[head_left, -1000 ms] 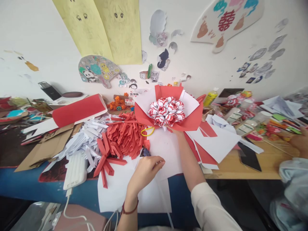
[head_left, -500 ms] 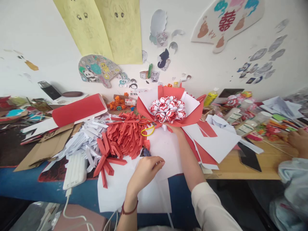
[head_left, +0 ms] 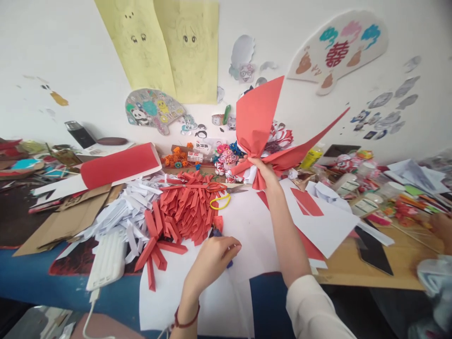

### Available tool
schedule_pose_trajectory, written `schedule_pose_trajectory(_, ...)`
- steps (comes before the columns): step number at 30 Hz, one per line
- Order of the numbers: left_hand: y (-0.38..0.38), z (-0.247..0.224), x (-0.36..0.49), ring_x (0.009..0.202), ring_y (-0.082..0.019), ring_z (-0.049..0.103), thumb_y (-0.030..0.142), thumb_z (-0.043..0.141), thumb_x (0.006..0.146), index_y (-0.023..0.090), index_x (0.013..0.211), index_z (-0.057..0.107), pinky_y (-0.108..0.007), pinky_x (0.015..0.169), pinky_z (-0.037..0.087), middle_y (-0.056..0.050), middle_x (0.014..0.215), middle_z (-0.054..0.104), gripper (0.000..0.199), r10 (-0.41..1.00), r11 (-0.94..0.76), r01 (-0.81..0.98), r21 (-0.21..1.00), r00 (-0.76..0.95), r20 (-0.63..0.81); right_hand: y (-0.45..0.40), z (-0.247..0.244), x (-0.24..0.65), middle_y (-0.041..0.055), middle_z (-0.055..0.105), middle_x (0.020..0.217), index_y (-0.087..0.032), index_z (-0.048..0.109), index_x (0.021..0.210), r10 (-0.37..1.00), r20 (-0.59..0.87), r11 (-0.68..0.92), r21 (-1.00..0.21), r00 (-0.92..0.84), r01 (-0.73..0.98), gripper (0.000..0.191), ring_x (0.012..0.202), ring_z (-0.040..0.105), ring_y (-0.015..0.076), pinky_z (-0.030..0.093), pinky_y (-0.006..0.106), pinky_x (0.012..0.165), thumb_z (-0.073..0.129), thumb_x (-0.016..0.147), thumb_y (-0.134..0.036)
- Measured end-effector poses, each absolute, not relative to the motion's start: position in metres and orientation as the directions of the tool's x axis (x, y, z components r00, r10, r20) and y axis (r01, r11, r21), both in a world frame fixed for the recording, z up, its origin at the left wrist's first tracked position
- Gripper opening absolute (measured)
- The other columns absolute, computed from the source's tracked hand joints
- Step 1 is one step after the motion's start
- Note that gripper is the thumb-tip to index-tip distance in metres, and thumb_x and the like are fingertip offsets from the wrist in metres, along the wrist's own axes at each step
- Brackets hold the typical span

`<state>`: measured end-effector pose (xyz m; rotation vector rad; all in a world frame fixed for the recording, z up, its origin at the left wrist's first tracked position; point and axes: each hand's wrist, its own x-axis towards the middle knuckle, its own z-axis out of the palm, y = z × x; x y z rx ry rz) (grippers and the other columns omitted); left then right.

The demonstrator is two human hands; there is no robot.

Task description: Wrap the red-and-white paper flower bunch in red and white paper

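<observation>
My right hand [head_left: 263,170] is closed round the gathered base of a bouquet [head_left: 259,117] wrapped in red paper. The bouquet is held up and tilted away, so its red-and-white paper flowers [head_left: 281,136] show only partly behind the wrap. Lower down, my left hand [head_left: 215,259] hangs with curled fingers over a white paper sheet [head_left: 247,230]. A small dark blue thing [head_left: 230,264] peeks out under its fingers; whether they grip it is hidden. Left of it lies a heap of folded red paper strips [head_left: 187,205], with yellow-handled scissors [head_left: 221,201] at its edge.
White paper strips [head_left: 123,202], a white power bank [head_left: 108,259] and a red paper roll [head_left: 120,165] lie to the left. At the right are white sheets [head_left: 321,212], a black phone [head_left: 372,247], clear bottles [head_left: 365,205] and another person's sleeve [head_left: 436,278].
My right hand has raised and tipped the bouquet, so its wrap's outside now faces me and most flowers are hidden. Smaller flowers behind it have come into view. My left hand has barely moved.
</observation>
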<state>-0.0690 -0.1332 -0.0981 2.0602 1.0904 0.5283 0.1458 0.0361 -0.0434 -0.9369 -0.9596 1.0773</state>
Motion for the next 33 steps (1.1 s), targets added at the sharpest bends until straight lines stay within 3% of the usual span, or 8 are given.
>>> schedule_pose_trajectory(9,-0.126,-0.105,-0.075,0.076,-0.013,0.065,0.027,0.048,0.098,0.023,0.093,0.070,-0.021,0.072,0.042,0.002,0.085,0.073,0.023,0.843,-0.353,0.533,0.769,0.537,0.015,0.036,-0.014,0.135,0.0044,0.076,0.097,-0.019,0.072,0.097,0.970,0.188,0.234,-0.887,0.153,-0.398,0.028,0.100,0.072,0.0249,0.059,0.033,0.093,0.074,0.075,-0.036)
schedule_pose_trajectory(15,-0.124,-0.107,-0.079,0.075,-0.013,0.064,0.030,0.045,0.100,0.022,0.095,0.070,-0.021,0.072,0.043,0.001,0.082,0.071,0.026,0.873,-0.324,0.513,0.795,0.486,0.042,0.038,-0.015,0.131,0.0045,0.076,0.090,-0.019,0.070,0.093,0.950,0.253,0.305,-0.878,0.184,-0.369,0.025,0.095,0.073,0.0263,0.058,0.040,0.097,0.078,0.074,-0.034)
schedule_pose_trajectory(21,-0.124,-0.114,-0.093,0.070,-0.012,0.065,0.040,0.046,0.099,0.020,0.095,0.071,-0.020,0.066,0.045,0.000,0.077,0.072,0.032,0.967,-0.217,0.549,0.807,0.233,0.101,0.041,-0.016,0.135,0.0031,0.076,0.086,-0.021,0.067,0.091,0.920,0.332,0.384,-0.870,0.211,-0.308,0.024,0.092,0.073,0.0262,0.058,0.043,0.096,0.077,0.074,-0.033)
schedule_pose_trajectory(25,-0.122,-0.112,-0.107,0.058,-0.010,0.060,0.043,0.051,0.097,0.020,0.095,0.072,-0.020,0.062,0.045,0.002,0.067,0.069,0.031,0.976,-0.147,0.596,0.789,-0.041,0.213,0.041,-0.017,0.137,0.0036,0.075,0.084,-0.019,0.068,0.090,0.896,0.395,0.437,-0.861,0.201,-0.258,0.021,0.093,0.073,0.0258,0.057,0.044,0.098,0.076,0.075,-0.031)
schedule_pose_trajectory(29,-0.115,-0.092,-0.115,0.053,-0.010,0.058,0.042,0.053,0.096,0.020,0.096,0.073,-0.021,0.058,0.042,0.004,0.060,0.066,0.030,0.870,-0.145,0.689,0.710,-0.253,0.424,0.042,-0.017,0.137,0.0041,0.075,0.084,-0.019,0.068,0.089,0.917,0.370,0.397,-0.882,0.149,-0.253,0.025,0.096,0.072,0.0273,0.057,0.048,0.097,0.079,0.071,-0.033)
schedule_pose_trajectory(33,-0.094,-0.067,-0.114,0.054,-0.011,0.060,0.040,0.050,0.097,0.021,0.094,0.072,-0.022,0.061,0.041,0.003,0.060,0.068,0.029,0.827,-0.160,0.816,0.556,-0.196,0.526,0.045,-0.019,0.138,0.0047,0.074,0.086,-0.019,0.065,0.088,0.909,0.397,0.417,-0.869,0.129,-0.266,0.031,0.100,0.071,0.0286,0.056,0.049,0.097,0.083,0.064,-0.028)
